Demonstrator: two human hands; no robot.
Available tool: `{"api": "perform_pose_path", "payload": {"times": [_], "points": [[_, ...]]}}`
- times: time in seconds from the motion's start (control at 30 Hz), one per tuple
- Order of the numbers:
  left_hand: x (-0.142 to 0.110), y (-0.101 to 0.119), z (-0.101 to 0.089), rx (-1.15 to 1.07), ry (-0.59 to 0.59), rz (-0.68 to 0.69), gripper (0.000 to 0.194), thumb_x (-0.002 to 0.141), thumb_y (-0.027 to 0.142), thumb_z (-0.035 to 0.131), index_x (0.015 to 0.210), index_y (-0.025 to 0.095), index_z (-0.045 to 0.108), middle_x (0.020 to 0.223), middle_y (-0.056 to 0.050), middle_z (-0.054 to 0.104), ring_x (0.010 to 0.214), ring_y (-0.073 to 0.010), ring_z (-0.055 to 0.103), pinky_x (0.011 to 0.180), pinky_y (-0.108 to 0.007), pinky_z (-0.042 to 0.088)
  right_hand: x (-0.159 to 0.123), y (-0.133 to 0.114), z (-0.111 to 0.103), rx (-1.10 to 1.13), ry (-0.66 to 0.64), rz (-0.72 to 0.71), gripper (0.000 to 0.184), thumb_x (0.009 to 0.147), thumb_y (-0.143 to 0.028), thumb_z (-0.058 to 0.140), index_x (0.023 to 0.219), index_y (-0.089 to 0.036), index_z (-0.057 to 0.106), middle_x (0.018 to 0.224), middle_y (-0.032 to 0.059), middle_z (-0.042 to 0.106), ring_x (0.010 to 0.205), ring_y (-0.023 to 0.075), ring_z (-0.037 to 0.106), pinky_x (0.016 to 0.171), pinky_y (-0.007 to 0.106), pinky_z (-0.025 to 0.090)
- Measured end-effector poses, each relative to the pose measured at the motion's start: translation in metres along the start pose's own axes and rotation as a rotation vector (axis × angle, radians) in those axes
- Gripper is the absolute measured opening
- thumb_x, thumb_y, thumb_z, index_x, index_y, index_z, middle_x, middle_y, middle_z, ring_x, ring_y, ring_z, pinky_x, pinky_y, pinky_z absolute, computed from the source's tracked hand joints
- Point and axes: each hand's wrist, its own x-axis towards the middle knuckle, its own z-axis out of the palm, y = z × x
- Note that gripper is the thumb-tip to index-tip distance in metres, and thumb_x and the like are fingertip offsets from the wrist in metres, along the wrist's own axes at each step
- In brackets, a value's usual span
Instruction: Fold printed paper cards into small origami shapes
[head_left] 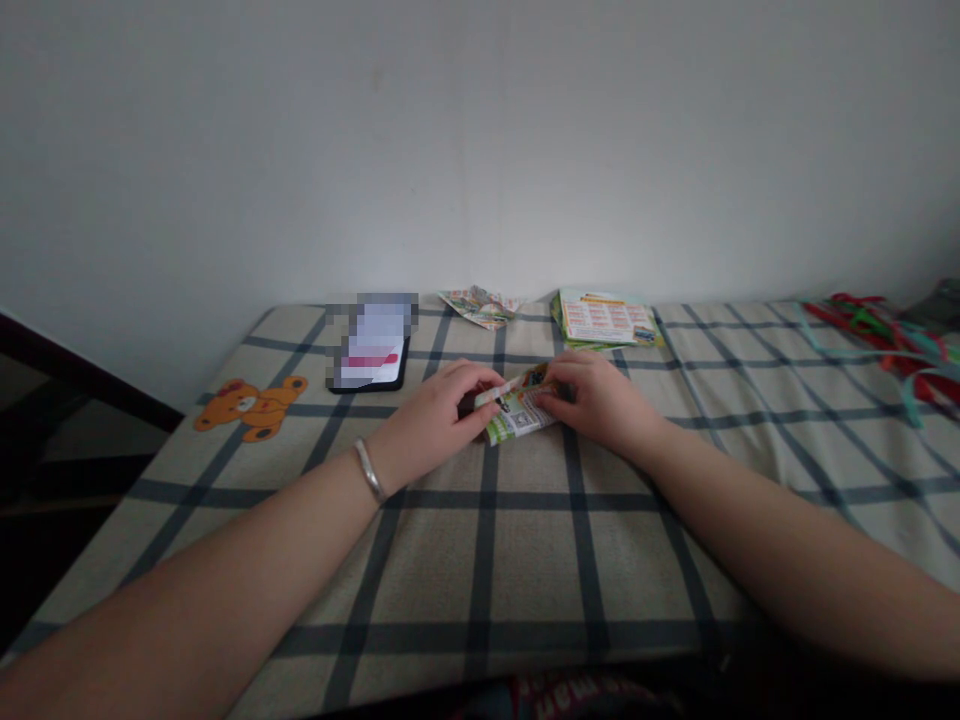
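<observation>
The left hand (424, 420) and right hand (611, 400) pinch opposite ends of a folded leaflet (521, 421). Opposed pulling could tear it; uneven pressure could skew its creases. Beyond lie a phone (381, 350) at 10 o'clock, creased paper (486, 308) near 12, leaflet stack (606, 320) at 1.

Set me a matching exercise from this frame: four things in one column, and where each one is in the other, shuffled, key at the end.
Things
1. Silver metal bangle
2. Flat orange bear figure
3. Folded multicoloured printed paper
4. Stack of printed green-and-white leaflets

Places
A. Near the white wall, beyond the right hand
B. Around the wrist of the left hand
C. Near the left edge of the beige cloth with dark stripes
D. In the fingers of both hands

Pairs: 1-B; 2-C; 3-D; 4-A
</observation>
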Motion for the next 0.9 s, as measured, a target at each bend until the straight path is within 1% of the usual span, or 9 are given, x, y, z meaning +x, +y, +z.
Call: {"api": "perform_pose_path", "payload": {"times": [0.07, 0.13, 0.2, 0.27, 0.33, 0.4, 0.47, 0.7, 0.9], "points": [[0.0, 0.0, 0.001, -0.009, 0.003, -0.035, 0.019, 0.084, 0.019, 0.057, 0.103, 0.017, 0.059, 0.101, -0.004, 0.061, 0.091, -0.0171, 0.061, 0.08, -0.033, 0.052, 0.0, 0.003, 0.004, 0.052, 0.05, -0.016, 0.013, 0.084, -0.029, 0.065, 0.076, -0.018, 0.064, 0.102, 0.0096, 0.065, 0.095, 0.021, 0.059, 0.084, 0.034, 0.045], [0.0, -0.001, 0.002, -0.006, 0.004, -0.056, 0.018, 0.084, 0.02, 0.058, 0.101, 0.018, 0.058, 0.098, -0.003, 0.062, 0.086, -0.017, 0.061, 0.076, -0.033, 0.052, -0.001, 0.004, 0.006, 0.08, 0.087, -0.026, 0.012, 0.083, -0.027, 0.065, 0.076, -0.018, 0.064, 0.118, 0.0119, 0.063, 0.108, 0.024, 0.058, 0.095, 0.039, 0.044], [-0.001, -0.001, 0.002, -0.001, 0.006, -0.065, 0.018, 0.083, 0.021, 0.058, 0.101, 0.019, 0.057, 0.098, -0.003, 0.063, 0.085, -0.0172, 0.061, 0.076, -0.033, 0.052, 0.0, 0.004, 0.006, 0.106, 0.09, -0.02, 0.011, 0.083, -0.026, 0.064, 0.075, -0.019, 0.062, 0.122, 0.0115, 0.063, 0.111, 0.0247, 0.057, 0.098, 0.041, 0.043], [-0.001, -0.001, 0.003, 0.0, 0.012, -0.065, 0.02, 0.083, 0.021, 0.058, 0.104, 0.019, 0.057, 0.1, -0.003, 0.064, 0.088, -0.0175, 0.062, 0.078, -0.034, 0.052, 0.0, 0.002, 0.005, 0.151, 0.07, -0.001, 0.01, 0.084, -0.024, 0.063, 0.075, -0.019, 0.061, 0.114, 0.0093, 0.066, 0.104, 0.0228, 0.06, 0.093, 0.039, 0.044], [-0.002, -0.002, 0.003, 0.031, 0.015, -0.049, 0.026, 0.083, 0.021, 0.06, 0.109, 0.02, 0.056, 0.103, -0.004, 0.065, 0.093, -0.0183, 0.063, 0.083, -0.035, 0.052, 0.0, -0.001, 0.004, 0.182, 0.057, 0.043, 0.011, 0.084, -0.023, 0.062, 0.074, -0.019, 0.059, 0.1, 0.0069, 0.068, 0.091, 0.02, 0.061, 0.083, 0.034, 0.046], [-0.002, -0.002, 0.003, 0.106, 0.016, -0.022, 0.033, 0.082, 0.02, 0.062, 0.114, 0.021, 0.055, 0.104, -0.003, 0.066, 0.097, -0.0198, 0.062, 0.089, -0.039, 0.05, 0.0, -0.002, 0.005, 0.188, 0.056, 0.112, 0.01, 0.083, -0.023, 0.061, 0.074, -0.019, 0.059, 0.087, 0.0047, 0.065, 0.079, 0.0175, 0.058, 0.072, 0.03, 0.044], [-0.001, -0.003, 0.003, 0.173, 0.011, 0.002, 0.035, 0.082, 0.019, 0.063, 0.115, 0.021, 0.056, 0.103, -0.003, 0.068, 0.098, -0.0211, 0.061, 0.093, -0.042, 0.048, 0.0, -0.002, 0.006, 0.199, 0.066, 0.175, 0.008, 0.083, -0.023, 0.06, 0.076, -0.019, 0.059, 0.079, 0.0029, 0.062, 0.071, 0.0157, 0.055, 0.066, 0.028, 0.042], [0.001, 0.0, 0.002, 0.178, -0.001, 0.003, 0.036, 0.081, 0.019, 0.063, 0.117, 0.02, 0.057, 0.103, -0.004, 0.069, 0.098, -0.0211, 0.062, 0.092, -0.041, 0.048, -0.001, 0.001, 0.012, 0.295, 0.129, 0.208, 0.006, 0.081, -0.024, 0.063, 0.079, -0.019, 0.06, 0.079, 0.0015, 0.063, 0.069, 0.0142, 0.054, 0.064, 0.027, 0.041], [0.0, 0.002, 0.001, 0.04, 0.017, -0.073, 0.033, 0.084, 0.023, 0.061, 0.116, 0.021, 0.058, 0.106, -0.004, 0.069, 0.096, -0.0205, 0.064, 0.088, -0.039, 0.051, -0.001, -0.006, 0.009, 0.334, 0.138, 0.227, 0.009, 0.081, -0.025, 0.064, 0.077, -0.02, 0.058, 0.076, 0.0011, 0.063, 0.066, 0.0138, 0.054, 0.062, 0.027, 0.042]]}}
